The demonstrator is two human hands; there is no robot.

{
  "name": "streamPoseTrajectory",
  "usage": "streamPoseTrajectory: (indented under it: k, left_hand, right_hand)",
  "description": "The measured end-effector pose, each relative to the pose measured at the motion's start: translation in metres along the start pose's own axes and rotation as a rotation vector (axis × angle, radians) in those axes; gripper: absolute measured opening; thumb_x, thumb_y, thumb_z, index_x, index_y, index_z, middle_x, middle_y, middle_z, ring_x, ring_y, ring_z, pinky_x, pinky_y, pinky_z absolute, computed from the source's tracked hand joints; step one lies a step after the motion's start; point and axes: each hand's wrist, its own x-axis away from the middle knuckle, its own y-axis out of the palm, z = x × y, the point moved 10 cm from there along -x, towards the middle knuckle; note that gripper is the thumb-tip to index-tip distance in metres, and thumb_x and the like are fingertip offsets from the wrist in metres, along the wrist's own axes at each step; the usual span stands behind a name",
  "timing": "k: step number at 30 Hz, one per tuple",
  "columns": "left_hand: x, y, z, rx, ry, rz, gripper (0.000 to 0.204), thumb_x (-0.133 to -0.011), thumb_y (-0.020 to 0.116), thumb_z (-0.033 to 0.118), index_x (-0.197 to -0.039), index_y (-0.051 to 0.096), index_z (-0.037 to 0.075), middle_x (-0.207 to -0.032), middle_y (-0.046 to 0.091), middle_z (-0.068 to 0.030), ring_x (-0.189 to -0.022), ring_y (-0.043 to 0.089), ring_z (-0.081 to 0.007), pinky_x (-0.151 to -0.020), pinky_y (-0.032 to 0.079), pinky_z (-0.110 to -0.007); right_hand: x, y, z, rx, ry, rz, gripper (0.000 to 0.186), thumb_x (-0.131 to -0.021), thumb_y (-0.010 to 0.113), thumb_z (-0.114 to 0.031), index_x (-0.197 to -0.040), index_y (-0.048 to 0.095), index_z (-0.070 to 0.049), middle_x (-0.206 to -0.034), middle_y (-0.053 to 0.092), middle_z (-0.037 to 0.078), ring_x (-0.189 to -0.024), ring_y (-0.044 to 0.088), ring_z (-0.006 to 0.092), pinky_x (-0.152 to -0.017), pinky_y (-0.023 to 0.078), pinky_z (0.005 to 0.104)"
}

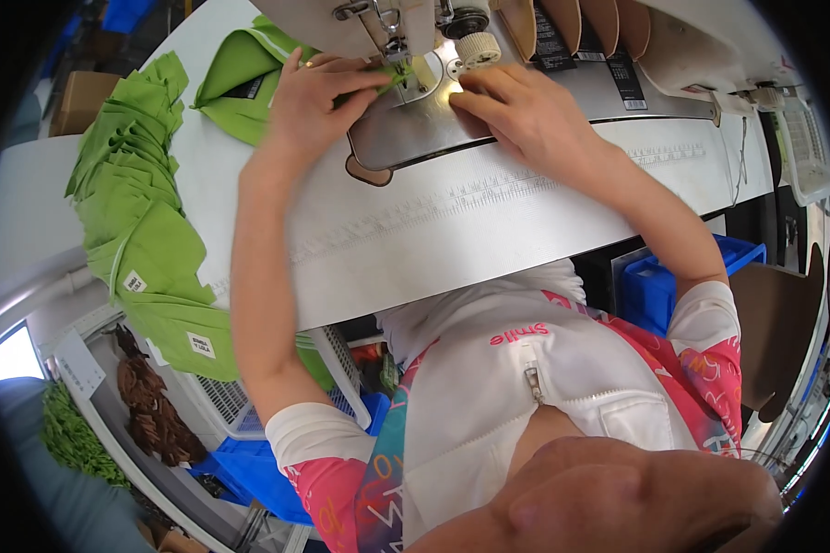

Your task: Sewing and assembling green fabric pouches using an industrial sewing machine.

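White labels (200, 345) are printed. Green cloth (399, 76), slanting up rightward, is pinched by the left hand (312, 96); the right grip (521, 103) cannot be told.

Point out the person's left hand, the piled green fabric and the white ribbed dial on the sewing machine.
Left hand (312, 99): head view, on the back of the hand.
Piled green fabric (127, 155): head view, on its upper folds.
White ribbed dial (478, 51): head view, mid-dial.

A brown cardboard box (85, 103) is sitting left of your fingers (489, 109); a blue plastic bin (653, 297) is resting to their lower right.
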Motion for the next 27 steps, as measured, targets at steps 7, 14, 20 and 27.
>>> streamPoseTrajectory:
  k: [7, 14, 20, 27]
  left_hand:
    - [0.06, -0.097, -0.189, 0.019, -0.863, 0.226, 0.032, -0.08, 0.071, 0.021, -0.1, 0.068, -0.004, -0.093, 0.069, -0.0064, -0.094, 0.062, -0.0131, -0.08, 0.048, -0.028]
    - [0.114, -0.157, -0.183, 0.323, -0.869, 0.672, 0.032, -0.074, 0.079, 0.013, -0.101, 0.069, -0.002, -0.089, 0.067, -0.0028, -0.082, 0.057, -0.0083, -0.073, 0.042, -0.021]
    - [0.125, -0.217, 0.051, -0.109, -0.34, 0.789, 0.021, -0.076, 0.069, -0.003, -0.096, 0.07, 0.001, -0.102, 0.065, -0.0082, -0.089, 0.059, -0.0159, -0.078, 0.049, -0.028]
    - [0.134, 0.01, 0.181, -0.276, -0.18, 0.335, 0.033, -0.065, 0.072, 0.005, -0.098, 0.068, 0.009, -0.118, 0.06, -0.0114, -0.097, 0.055, -0.0252, -0.081, 0.045, -0.034]
  right_hand:
    - [0.004, -0.009, 0.002, -0.135, 0.029, 0.039, 0.017, -0.078, 0.064, -0.009, -0.095, 0.066, -0.008, -0.104, 0.063, 0.003, -0.093, 0.059, 0.0235, -0.078, 0.05, 0.0341]
    - [0.001, -0.01, 0.011, -0.17, 0.022, 0.069, 0.015, -0.08, 0.066, -0.013, -0.094, 0.067, -0.007, -0.099, 0.064, 0.003, -0.092, 0.059, 0.0232, -0.079, 0.049, 0.0343]
    - [0.009, -0.019, -0.001, -0.208, -0.038, 0.101, 0.021, -0.084, 0.065, -0.013, -0.103, 0.065, -0.004, -0.108, 0.064, 0.005, -0.095, 0.06, 0.0229, -0.082, 0.048, 0.035]
    - [0.052, 0.04, -0.062, -1.682, 0.782, -0.442, 0.027, -0.088, 0.067, -0.027, -0.099, 0.067, -0.002, -0.091, 0.067, 0.005, -0.082, 0.061, 0.0095, -0.071, 0.049, 0.0242]
